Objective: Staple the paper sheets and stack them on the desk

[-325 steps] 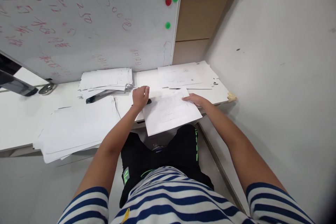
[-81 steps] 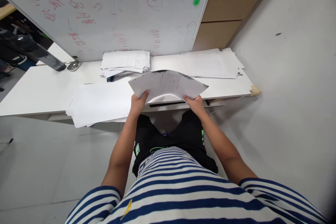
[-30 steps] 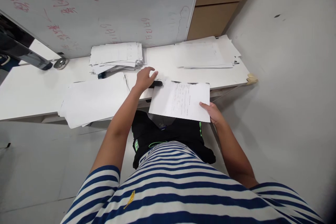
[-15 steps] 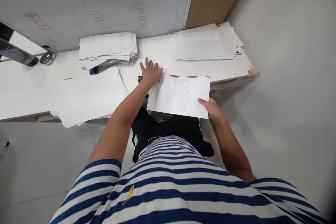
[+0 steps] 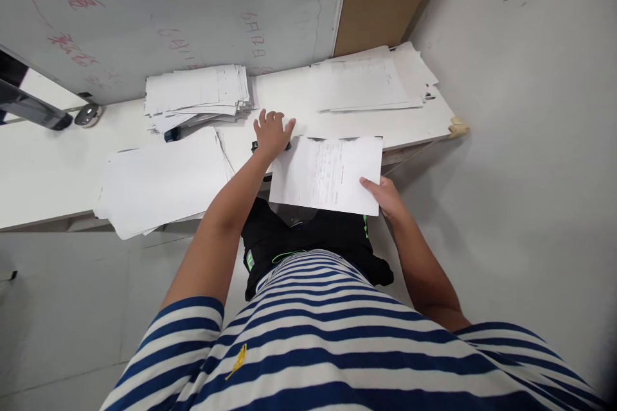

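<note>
Over the black tool (image 5: 254, 146), left hand (image 5: 272, 134) has shifted.

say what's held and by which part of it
The right hand holds the printed paper by its right edge; whether the left hand grips the black object beneath it can't be told.

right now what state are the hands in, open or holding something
Left hand: open, spread over the black stapler-like tool; contact unclear.
Right hand: closed, holding the printed paper by its right edge.

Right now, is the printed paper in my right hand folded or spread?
Spread: the printed paper shows a broad, flat face without visible folds.
</note>
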The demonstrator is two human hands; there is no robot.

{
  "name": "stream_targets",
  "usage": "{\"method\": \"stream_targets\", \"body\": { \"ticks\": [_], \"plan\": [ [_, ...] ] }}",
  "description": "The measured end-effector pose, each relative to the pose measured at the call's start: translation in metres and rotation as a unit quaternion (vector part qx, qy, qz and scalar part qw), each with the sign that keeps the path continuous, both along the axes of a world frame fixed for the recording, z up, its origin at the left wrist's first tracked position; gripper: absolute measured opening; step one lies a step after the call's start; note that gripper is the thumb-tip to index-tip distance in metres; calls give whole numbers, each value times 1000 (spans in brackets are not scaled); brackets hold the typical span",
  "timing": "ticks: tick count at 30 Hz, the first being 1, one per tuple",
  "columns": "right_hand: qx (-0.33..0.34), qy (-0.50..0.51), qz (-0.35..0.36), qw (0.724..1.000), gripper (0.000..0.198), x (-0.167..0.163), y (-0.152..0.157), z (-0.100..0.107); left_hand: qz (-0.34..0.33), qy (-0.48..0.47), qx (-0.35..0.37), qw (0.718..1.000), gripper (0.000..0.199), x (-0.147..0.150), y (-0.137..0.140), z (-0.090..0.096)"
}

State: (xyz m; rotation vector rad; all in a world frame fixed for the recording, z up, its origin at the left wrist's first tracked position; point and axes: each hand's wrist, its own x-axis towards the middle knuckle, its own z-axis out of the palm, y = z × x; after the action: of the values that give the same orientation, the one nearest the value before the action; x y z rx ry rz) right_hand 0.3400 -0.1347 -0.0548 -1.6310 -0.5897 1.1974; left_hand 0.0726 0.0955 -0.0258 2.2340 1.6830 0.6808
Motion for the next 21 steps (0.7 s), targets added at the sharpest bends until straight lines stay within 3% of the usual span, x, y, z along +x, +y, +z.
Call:
{"method": "stream_targets", "body": {
  "ticks": [5, 9, 12, 17, 21],
  "plan": [
    [3, -86, -13, 996, 16, 4, 7, 1, 18, -87, 39, 995, 53, -34, -14, 9],
    [1, -203, -15, 979, 14, 17, 12, 11, -48, 0, 8, 999, 44, -65, -35, -4],
    [13, -257, -23, 966, 14, 31, 12, 24, -32, 29, -12, 999, 38, -74, -43, -16],
    [31, -276, -90, 957, 20, 53, 4, 36, -2, 42, 1, 999, 36, -73, -44, -24],
    [25, -216, -108, 970, 24, 59, -1, 30, -4, 43, 9, 999, 40, -73, -45, -24]
  ]
}}
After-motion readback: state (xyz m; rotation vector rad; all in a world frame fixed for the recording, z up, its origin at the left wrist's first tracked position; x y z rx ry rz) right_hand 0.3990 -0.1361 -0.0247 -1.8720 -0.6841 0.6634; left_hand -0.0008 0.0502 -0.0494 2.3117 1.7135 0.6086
